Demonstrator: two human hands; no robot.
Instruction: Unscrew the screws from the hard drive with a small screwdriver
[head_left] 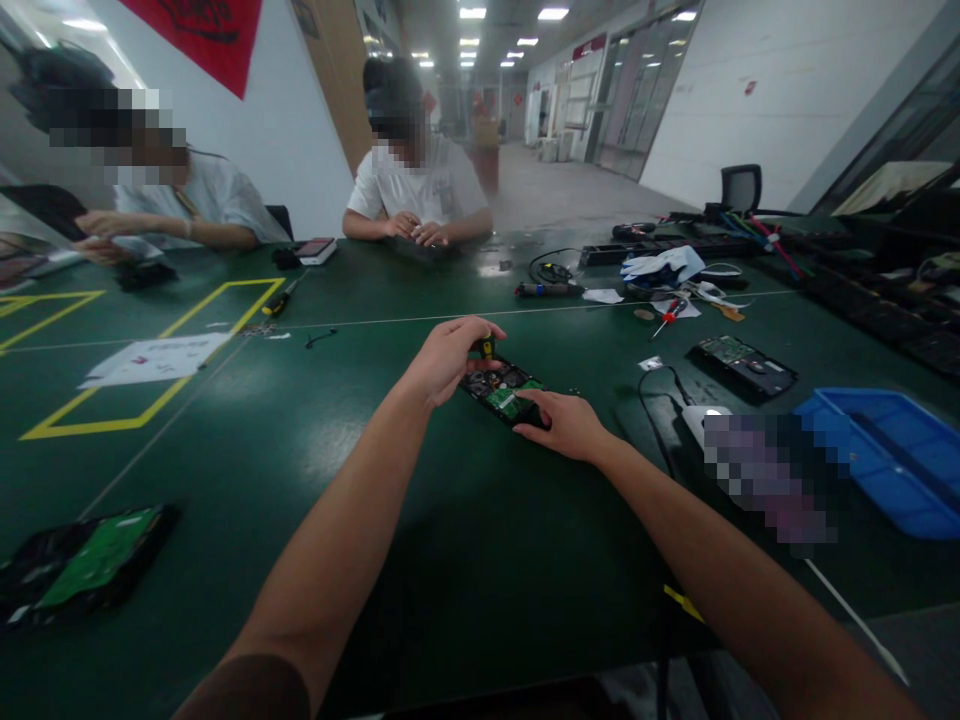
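A black hard drive (501, 389) with a green circuit board facing up lies on the dark green table (450, 560) in front of me. My left hand (450, 356) is closed around a small screwdriver (487, 348) with a yellow and black handle, held upright over the drive's far end. My right hand (566, 424) rests on the drive's near right corner, its fingers pressing down on it.
Another hard drive (82, 565) lies at the near left, a third (744, 364) at the right. A blue tray (892, 455) sits at the right edge beside a blurred patch. Two people sit across the table. Papers (154, 360), yellow tape lines, cables and tools lie further off.
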